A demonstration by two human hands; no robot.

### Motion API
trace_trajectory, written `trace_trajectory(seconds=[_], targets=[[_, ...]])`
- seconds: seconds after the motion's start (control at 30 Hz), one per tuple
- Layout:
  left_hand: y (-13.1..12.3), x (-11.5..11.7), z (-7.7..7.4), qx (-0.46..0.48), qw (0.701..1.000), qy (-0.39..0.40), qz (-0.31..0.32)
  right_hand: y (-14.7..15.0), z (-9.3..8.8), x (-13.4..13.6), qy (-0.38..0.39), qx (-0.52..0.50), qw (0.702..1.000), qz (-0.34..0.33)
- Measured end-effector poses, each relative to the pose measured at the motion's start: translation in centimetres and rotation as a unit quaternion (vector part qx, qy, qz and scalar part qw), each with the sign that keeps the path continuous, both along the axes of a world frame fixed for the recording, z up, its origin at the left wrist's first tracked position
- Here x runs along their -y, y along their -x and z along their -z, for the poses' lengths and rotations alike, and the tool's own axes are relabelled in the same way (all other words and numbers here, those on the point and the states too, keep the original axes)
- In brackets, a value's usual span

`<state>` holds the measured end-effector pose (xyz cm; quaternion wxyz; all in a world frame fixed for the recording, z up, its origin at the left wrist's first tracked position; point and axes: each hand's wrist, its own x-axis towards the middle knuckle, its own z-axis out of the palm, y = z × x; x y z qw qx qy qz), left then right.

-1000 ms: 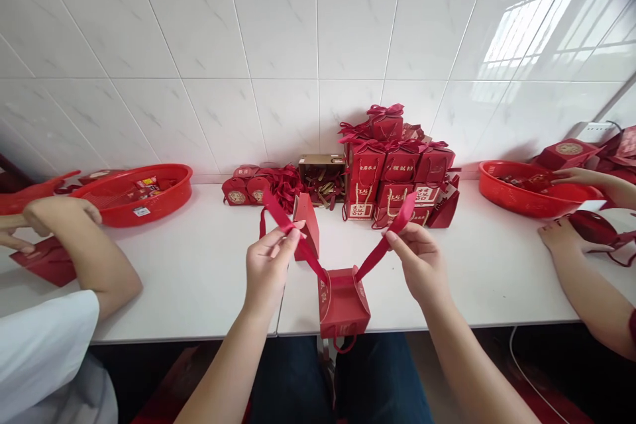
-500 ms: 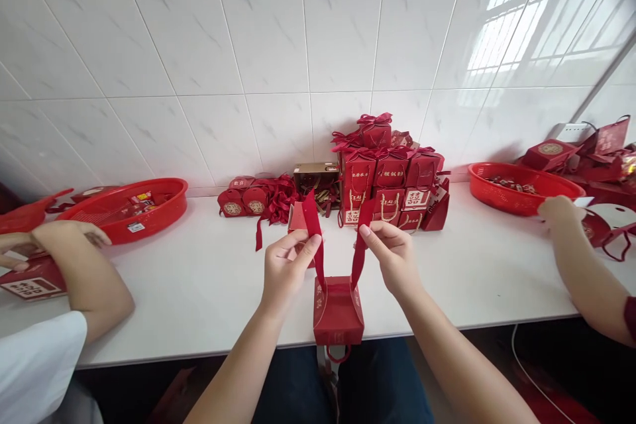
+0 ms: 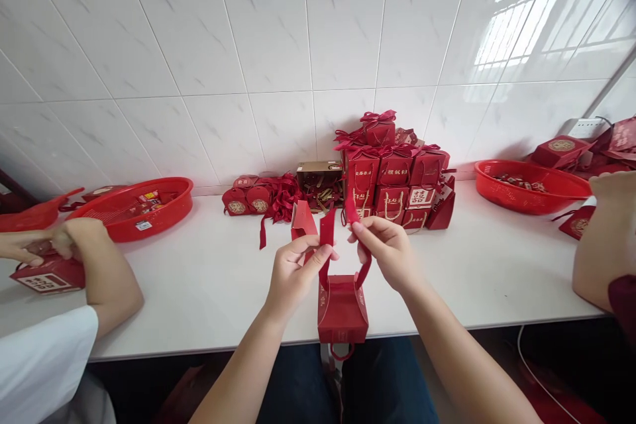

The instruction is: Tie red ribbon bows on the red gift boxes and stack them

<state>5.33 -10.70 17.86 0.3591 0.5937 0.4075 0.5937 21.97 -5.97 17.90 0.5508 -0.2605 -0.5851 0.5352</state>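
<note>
A small red gift box sits at the near edge of the white table, straight in front of me. Two ends of a red ribbon rise from its top. My left hand pinches the left ribbon end between thumb and fingers. My right hand pinches the right ribbon end, which bends into a loop beside the box. Both hands hover just above the box, close together.
A stack of finished red boxes with bows stands against the tiled wall, next to a cardboard box and loose ribbons. Red baskets sit at left and right. Another person's hands hold a box at left; a third person's arm is at right.
My hands have drawn the two ribbon ends inward and down from a wide spread, until they almost meet above the box. The person at right has pulled their hand back from the basket.
</note>
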Motion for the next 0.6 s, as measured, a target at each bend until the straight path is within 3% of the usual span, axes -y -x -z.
trace_trajectory(seconds=[0.2,0.37,0.5,0.6], targets=[[-0.1,0.2,-0.6,-0.121,0.992,0.023,0.01,-0.1,0.8,0.2,-0.133,0.055,0.985,-0.095],[0.2,0.0,-0.5,-0.157,0.987,0.041,0.007,-0.5,2.4,0.0,-0.156,0.051,0.976,-0.145],[0.7,-0.2,-0.3,-0.083,0.987,0.109,0.083,-0.7,2.3,-0.2,-0.194,0.088,0.971,-0.11],[1.3,-0.5,-0.1,0.024,0.983,0.147,0.106,-1.2,2.3,-0.7,-0.271,0.145,0.944,-0.119]])
